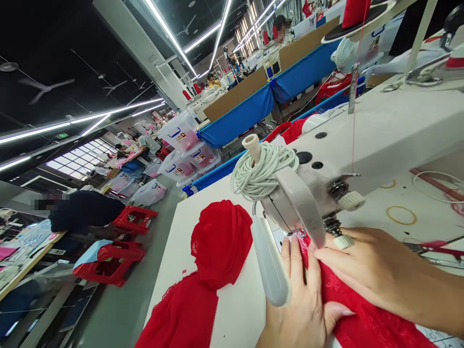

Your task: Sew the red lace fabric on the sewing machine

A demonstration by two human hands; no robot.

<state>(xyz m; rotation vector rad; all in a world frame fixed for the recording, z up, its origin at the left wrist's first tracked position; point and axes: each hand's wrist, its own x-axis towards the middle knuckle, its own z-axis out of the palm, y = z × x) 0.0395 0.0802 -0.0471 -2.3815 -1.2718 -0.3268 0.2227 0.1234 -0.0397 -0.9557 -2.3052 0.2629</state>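
Observation:
A white sewing machine [315, 179] stands in front of me, its presser foot [300, 233] over red lace fabric [366, 309]. My left hand [299, 295] lies on the fabric just before the foot, fingers stretched forward and thumb out to the side. Beside it, my right hand [377, 270] grips the fabric's edge between thumb and fingers; the machine's tension knobs and a lever partly cover those fingers. On the table to the left lies a bunched piece of red fabric [221, 241].
A coil of pale cord [264, 166] hangs on a peg on the machine head. A grey lamp-like part [270, 263] juts down near my left hand. Red-handled scissors [442, 249] and a yellow ring [401, 215] lie right. Red stools [119, 261] and plastic bins [181, 130] stand beyond the table.

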